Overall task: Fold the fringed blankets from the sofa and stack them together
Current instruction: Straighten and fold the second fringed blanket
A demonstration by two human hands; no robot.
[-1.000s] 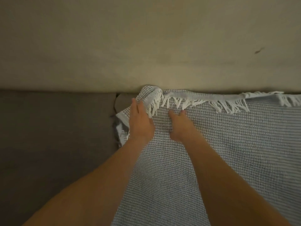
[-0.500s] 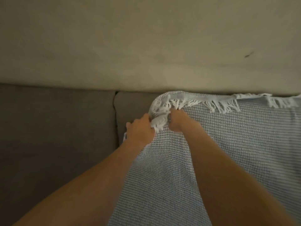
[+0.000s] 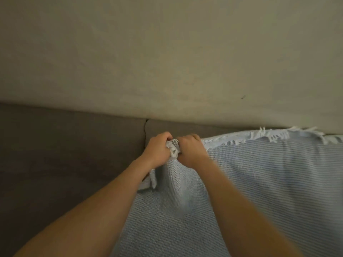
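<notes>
The left hand [image 3: 157,148] and right hand [image 3: 192,150] sit knuckle to knuckle, each curled tight round a bunched corner of the blanket [image 3: 269,182], which spreads to their right over the sofa [image 3: 65,154]. Folding is only starting; next, probably, one hand slides along the fringe [image 3: 274,136] to the far corner.

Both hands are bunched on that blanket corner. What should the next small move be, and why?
Probably slide the right hand along the fringed edge toward its far end, while the left hand holds this one. Both grip the same bunched corner of the blanket, whose rest lies spread over the sofa.
</notes>
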